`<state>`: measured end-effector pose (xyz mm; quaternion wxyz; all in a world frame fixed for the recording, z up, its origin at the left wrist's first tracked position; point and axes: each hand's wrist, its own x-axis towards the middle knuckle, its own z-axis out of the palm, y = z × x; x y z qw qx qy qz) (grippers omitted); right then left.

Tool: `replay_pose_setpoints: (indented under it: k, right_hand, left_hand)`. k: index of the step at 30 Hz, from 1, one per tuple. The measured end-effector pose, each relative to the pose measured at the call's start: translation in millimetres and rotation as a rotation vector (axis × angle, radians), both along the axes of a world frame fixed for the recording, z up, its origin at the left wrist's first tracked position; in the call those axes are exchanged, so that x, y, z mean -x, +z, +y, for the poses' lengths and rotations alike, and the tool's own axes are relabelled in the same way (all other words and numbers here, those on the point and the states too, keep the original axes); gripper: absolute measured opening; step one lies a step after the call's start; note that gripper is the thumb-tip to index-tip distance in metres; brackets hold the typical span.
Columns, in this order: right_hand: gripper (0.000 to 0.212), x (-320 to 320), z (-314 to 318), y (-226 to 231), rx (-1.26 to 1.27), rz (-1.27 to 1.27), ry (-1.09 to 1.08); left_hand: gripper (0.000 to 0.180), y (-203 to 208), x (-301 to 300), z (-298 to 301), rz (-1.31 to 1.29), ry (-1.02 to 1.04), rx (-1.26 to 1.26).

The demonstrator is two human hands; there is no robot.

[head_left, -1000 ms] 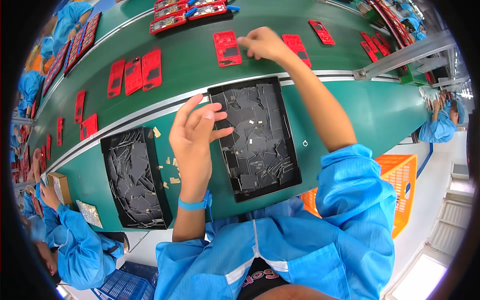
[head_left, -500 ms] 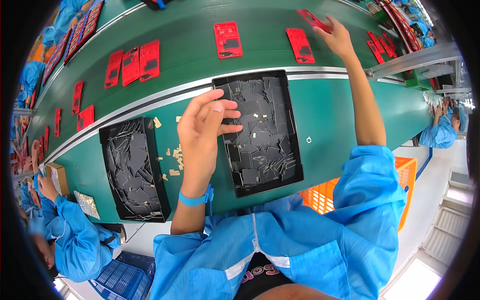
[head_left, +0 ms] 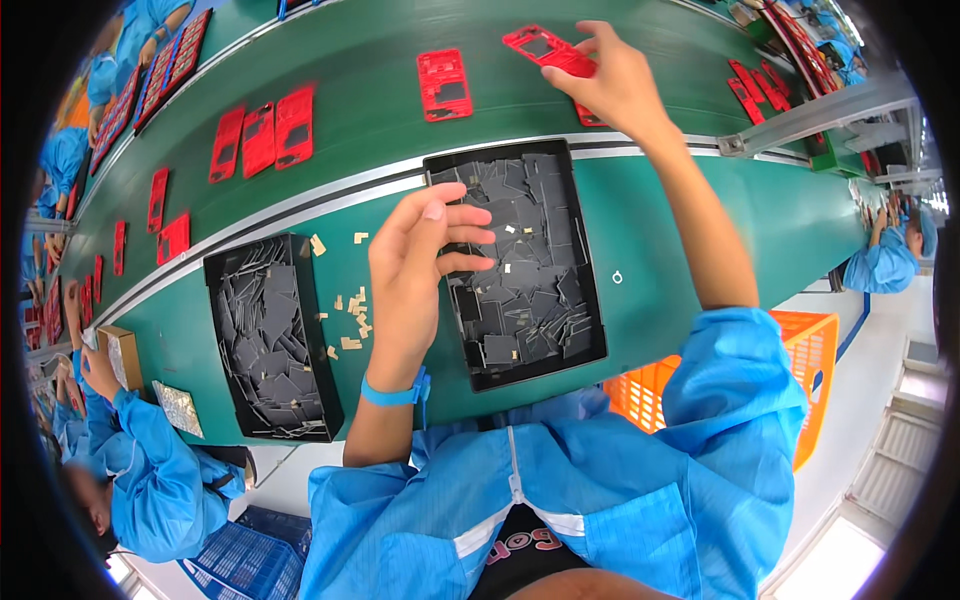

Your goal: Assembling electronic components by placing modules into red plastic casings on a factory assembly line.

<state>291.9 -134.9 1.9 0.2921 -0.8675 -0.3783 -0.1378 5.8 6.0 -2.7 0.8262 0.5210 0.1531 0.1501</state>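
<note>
Currently, the right hand is pinching a red frame by one end, its fingers closing narrowly on the rim with the thumb along the near side. The frame is tilting over the green belt, beyond the far edge of the surface, and seems to be clear of the belt. Just below that hand, a second red frame is showing only partly; a third red frame is lying flat to the left.

Meanwhile, the left hand is hovering at the left edge of the right black tray, fingers curving and standing apart, holding nothing that shows; whether a fingertip is touching the dark plates I cannot tell. Tan scraps are lying between this tray and the left black tray, toward the near edge of the surface.

For good handling, keeping the pinch on the frame's outer rim, off the dark area, is probably wisest; levelling the frame and clearing the partly hidden one would be reducing the risk of knocks.
</note>
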Motion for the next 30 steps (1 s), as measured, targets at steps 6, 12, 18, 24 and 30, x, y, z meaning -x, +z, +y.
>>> replay_pose_setpoints:
  k: [6, 12, 18, 24, 30]
  right_hand:
    - [0.075, -3, 53, -32, 0.344, 0.006, -0.205]
    - [0.074, -52, 20, -44, 0.229, 0.064, -0.182]
    - [0.053, -194, -105, -70, 0.187, -0.1, -0.46]
    - [0.079, -246, -167, -78, 0.421, 0.244, -1.022]
    - [0.075, -275, -207, -81, 0.439, 0.392, -1.394]
  left_hand:
    - [0.036, -5, 2, 1, 0.055, 0.034, -0.072]
    - [0.035, -2, 2, 7, 0.051, 0.099, -0.079]
    - [0.032, -3, -4, 12, 0.059, 0.189, -0.112]
    - [0.03, -17, -3, 28, 0.083, 0.332, -0.132]
    - [0.028, -24, -8, 35, 0.036, 0.357, -0.086]
